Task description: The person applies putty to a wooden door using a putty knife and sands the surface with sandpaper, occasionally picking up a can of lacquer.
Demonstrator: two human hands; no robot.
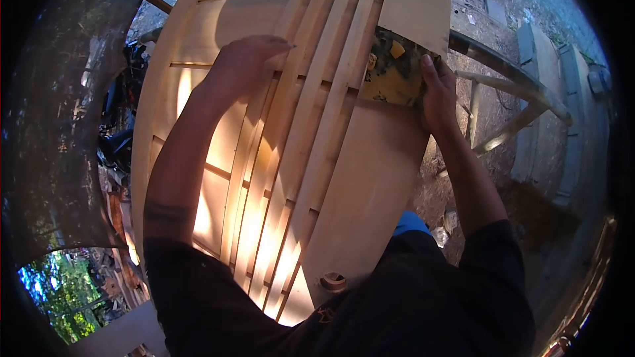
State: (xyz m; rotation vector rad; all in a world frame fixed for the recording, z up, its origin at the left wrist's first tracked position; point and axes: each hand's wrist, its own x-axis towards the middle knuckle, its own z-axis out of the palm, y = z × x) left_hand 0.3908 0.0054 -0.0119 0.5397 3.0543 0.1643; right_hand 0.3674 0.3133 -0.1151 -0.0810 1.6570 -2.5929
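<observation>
Left hand: the left hand [245, 63] is lying flat, palm down and fingers spread loosely, on the slats [311, 125]; it is pressing on the wood and gripping nothing.
Right hand: the right hand [436, 96] is clutching a worn yellow pad [393, 73], thumb on top, at the right edge of the board [370, 185].
Pad: it is sitting flat against the board, just right of the slats and touching the outermost one.
Panel: pale wooden slats are running lengthwise over cross rails, with sunlight falling on the lower part.
Board: a round hole [333, 282] is showing near its lower end.
Surroundings: a rough pole frame [516, 86] is standing on bare ground to the right.
</observation>
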